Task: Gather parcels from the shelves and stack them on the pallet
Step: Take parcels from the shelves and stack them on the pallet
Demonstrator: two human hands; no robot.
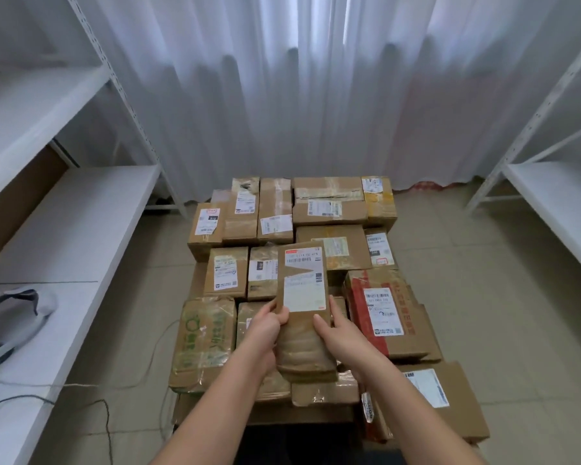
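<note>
1. Both hands are on one long brown parcel, held up over the middle of the stack, long side pointing away from the person.
2. Left hand grips the left edge of it, thumb curled over onto the top face just below the white label, the other fingers wrapped underneath where I can't see them.
3. Right hand grips the right edge the same way, thumb lying on top, fingers running up along the side.
4. The parcel has a big white shipping label with a barcode and a red strip at the far end. Near end is plain, wrinkly cardboard with tape.
5. Under it is the stack of parcels, packed close together in rows. Can't really see the pallet itself, the boxes cover it.
6. Some that stand out: a box with green print at front left, a box with red print on the right, and a flat box with a white label at front right.
7. White metal shelves on both sides: left shelves with a grey bag and some cables, right shelves.
8. White curtain behind it all, tiled floor around.
</note>
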